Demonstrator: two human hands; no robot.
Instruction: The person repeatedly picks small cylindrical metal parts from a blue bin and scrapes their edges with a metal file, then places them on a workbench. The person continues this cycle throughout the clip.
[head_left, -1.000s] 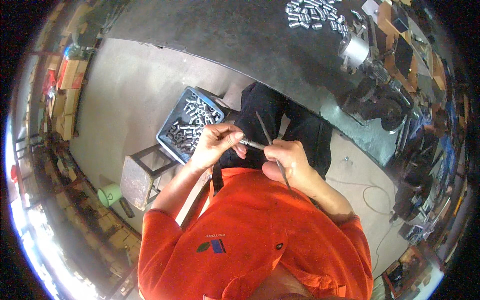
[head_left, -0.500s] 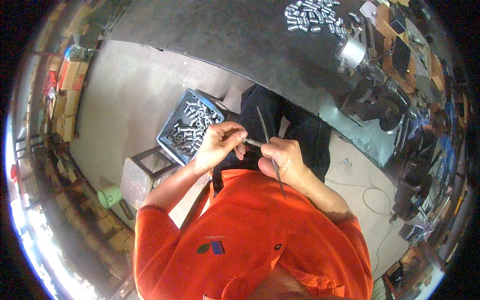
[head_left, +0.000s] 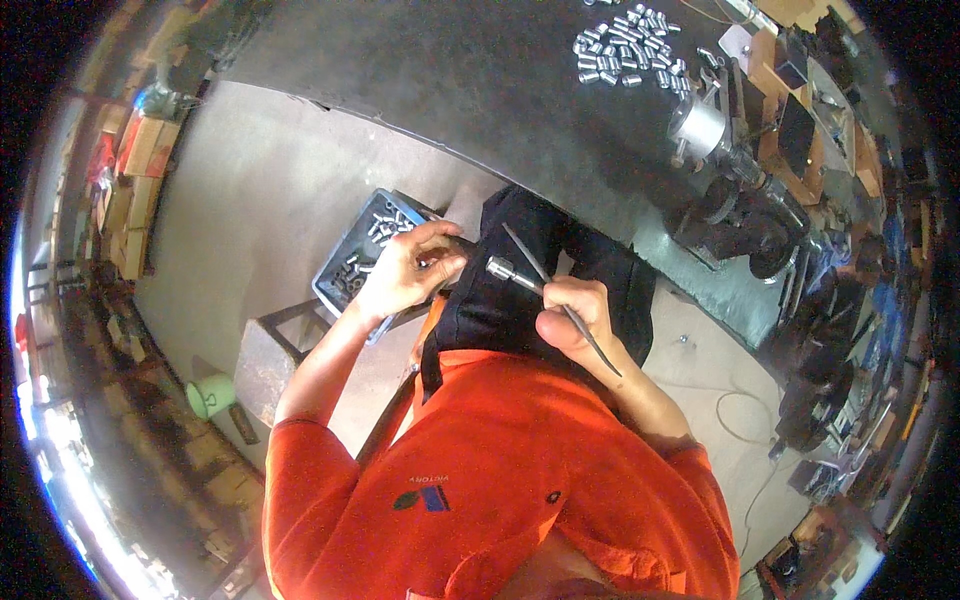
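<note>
The hands have come apart since half a second ago, when the left fingers met at the metal piece in the right. Now the left hand is over the near right edge of the blue bin, fingers curled, covering more of its contents; whether it grips anything cannot be told. Right of the bin, the right hand stays clamped on a thin rod and a handle, whose tip bears the shiny metal piece, now uncovered.

An orange shirt bearing a small emblem tops black trousers.
</note>
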